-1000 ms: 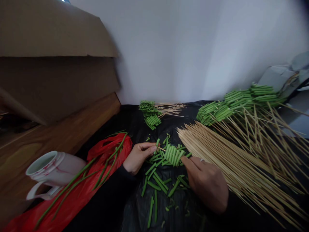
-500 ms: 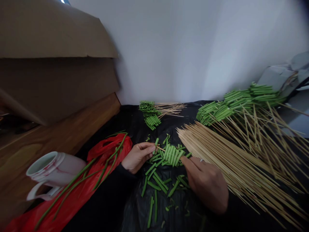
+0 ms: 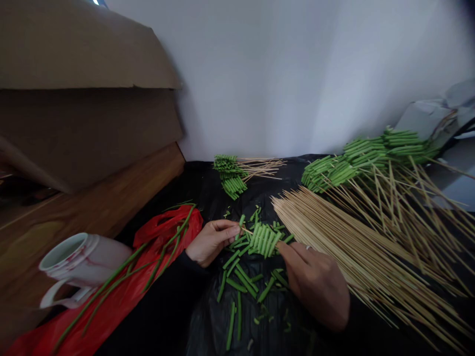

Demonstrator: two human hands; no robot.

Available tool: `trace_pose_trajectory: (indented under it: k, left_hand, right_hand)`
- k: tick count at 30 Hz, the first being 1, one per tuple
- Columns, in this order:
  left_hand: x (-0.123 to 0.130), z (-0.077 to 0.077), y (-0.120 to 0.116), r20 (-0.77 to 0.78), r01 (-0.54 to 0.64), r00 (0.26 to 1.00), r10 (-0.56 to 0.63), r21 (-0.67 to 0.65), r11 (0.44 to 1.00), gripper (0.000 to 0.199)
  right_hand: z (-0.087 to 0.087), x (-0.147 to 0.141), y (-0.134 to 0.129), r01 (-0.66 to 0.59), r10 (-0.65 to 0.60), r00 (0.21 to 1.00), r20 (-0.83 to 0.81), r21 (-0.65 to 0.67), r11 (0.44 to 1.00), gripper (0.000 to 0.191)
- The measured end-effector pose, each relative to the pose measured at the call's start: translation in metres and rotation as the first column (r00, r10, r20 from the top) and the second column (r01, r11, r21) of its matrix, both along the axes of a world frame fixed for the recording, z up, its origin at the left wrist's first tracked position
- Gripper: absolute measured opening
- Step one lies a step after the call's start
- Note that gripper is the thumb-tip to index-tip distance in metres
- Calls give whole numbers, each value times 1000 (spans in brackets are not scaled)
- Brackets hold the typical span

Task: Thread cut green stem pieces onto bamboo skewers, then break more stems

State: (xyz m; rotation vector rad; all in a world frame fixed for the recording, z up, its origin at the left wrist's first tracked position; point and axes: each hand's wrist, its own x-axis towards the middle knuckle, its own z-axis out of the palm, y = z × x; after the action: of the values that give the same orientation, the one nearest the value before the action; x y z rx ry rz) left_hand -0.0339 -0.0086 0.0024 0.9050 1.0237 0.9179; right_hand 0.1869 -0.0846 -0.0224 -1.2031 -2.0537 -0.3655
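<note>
Item 1: one skewer (image 3: 247, 230), bare wood toward its left end, with a row of green stem pieces (image 3: 264, 240) threaded side by side. Location: between the hands, at 3 o'clock from the left hand (image 3: 213, 241) and 10 o'clock from the right hand (image 3: 315, 282).

Item 2: left hand, thumb and fingertips pinching a single green piece (image 3: 241, 222) at the skewer's left tip; whether the tip has pierced it cannot be told.

Item 3: right hand, ringed, fingers closed on the skewer's right end, just beside the threaded row.

Item 4: loose cut pieces (image 3: 245, 282), scattered on black plastic sheeting (image 3: 211, 316), under the row and toward 6 and 7 o'clock of it.

Item 5: bare sticks (image 3: 356, 242), one fanned bundle, at 2 o'clock from the right hand.

Item 6: filled skewers, two lots: small stack (image 3: 233, 188) at 11 o'clock from the row, larger pile (image 3: 365, 153) between 1 and 2.

Item 7: red bag (image 3: 148, 232) bearing long stems (image 3: 163, 252), with white mug (image 3: 89, 257) beside it, toward 9 o'clock from the left hand.
</note>
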Motion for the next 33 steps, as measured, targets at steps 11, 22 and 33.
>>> trace_pose_trajectory:
  k: [11, 22, 33]
  left_hand:
    - [0, -1, 0, -8, 58, 998, -57, 36, 998, 24]
    - [1, 1, -2, -25, 64, 998, -62, 54, 997, 26]
    - [10, -1, -6, -61, 88, 995, -84, 74, 993, 27]
  right_hand:
    - [-1, -1, 0, -7, 7, 1000, -23, 7, 1000, 28]
    - [0, -1, -1, -16, 16, 999, -38, 3, 1000, 29]
    - [2, -1, 0, -25, 25, 999, -22, 15, 1000, 29]
